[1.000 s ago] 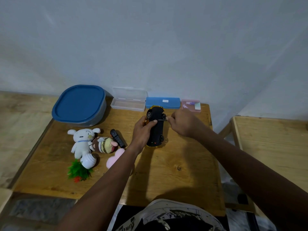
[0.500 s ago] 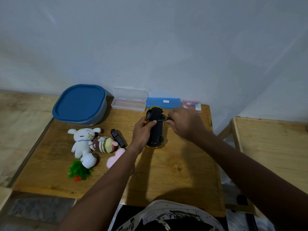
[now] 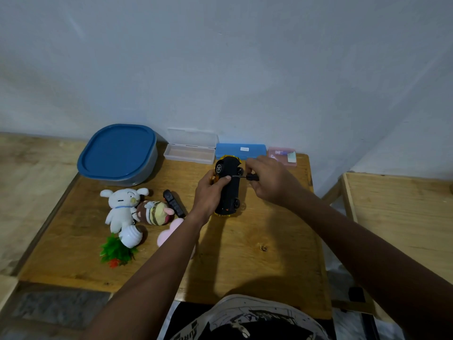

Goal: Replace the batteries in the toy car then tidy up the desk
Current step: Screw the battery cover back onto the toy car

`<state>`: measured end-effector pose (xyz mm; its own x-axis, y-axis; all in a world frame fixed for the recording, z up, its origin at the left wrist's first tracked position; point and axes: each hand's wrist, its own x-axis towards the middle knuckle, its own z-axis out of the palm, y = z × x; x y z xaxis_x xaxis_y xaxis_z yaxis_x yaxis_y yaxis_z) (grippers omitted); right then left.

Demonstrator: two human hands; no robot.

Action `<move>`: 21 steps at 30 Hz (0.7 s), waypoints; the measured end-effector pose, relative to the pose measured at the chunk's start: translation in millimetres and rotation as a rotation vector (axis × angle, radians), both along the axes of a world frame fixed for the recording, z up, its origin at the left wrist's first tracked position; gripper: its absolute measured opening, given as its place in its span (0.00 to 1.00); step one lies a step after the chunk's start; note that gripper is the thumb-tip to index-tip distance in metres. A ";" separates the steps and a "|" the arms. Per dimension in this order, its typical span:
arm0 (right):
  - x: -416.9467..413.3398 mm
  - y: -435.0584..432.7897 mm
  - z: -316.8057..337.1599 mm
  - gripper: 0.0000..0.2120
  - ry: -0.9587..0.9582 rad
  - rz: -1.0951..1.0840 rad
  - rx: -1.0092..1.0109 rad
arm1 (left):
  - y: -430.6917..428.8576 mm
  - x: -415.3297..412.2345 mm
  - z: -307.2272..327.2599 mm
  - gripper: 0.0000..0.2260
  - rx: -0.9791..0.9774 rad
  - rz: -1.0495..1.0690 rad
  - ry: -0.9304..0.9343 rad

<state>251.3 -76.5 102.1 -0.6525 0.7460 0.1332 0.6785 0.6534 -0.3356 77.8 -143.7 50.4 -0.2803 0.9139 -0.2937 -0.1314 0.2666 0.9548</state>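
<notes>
The toy car (image 3: 231, 190) lies upside down on the wooden desk (image 3: 257, 253), black underside up, yellow body showing at its ends. My left hand (image 3: 210, 192) grips the car's left side, thumb on the underside. My right hand (image 3: 269, 180) holds a small black-handled screwdriver (image 3: 248, 177), whose thin shaft points left and meets the car's underside near the thumb. A black remote (image 3: 174, 203) lies left of the car.
Along the wall stand a blue-lidded tub (image 3: 117, 154), an open clear case (image 3: 190, 149), a blue case (image 3: 241, 150) and a pink box (image 3: 282, 154). Plush toys (image 3: 122, 207), a small potted plant (image 3: 120, 246) and a pink plush (image 3: 169, 233) lie at the left. Another wooden table (image 3: 402, 217) stands at the right.
My right hand has turned and shifted slightly, so the screwdriver's handle now shows more. The car and my left hand have stayed in place.
</notes>
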 end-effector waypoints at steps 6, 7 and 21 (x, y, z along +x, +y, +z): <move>1.4 -2.8 -1.7 0.13 -0.214 0.014 0.210 | -0.2 -0.9 0.0 0.13 -0.011 -0.025 0.019; 0.7 -3.5 -2.2 0.15 -0.199 0.000 0.187 | -0.5 -1.2 0.3 0.13 -0.005 -0.026 0.016; -5.4 0.7 -21.6 0.18 0.077 -0.263 -0.312 | 3.5 -5.1 -1.7 0.12 0.020 -0.064 0.118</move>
<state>246.0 -75.9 80.5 -0.4314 0.8981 -0.0852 0.7740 0.3199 -0.5464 72.7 -140.3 48.7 -0.2528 0.9363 -0.2436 -0.0011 0.2515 0.9679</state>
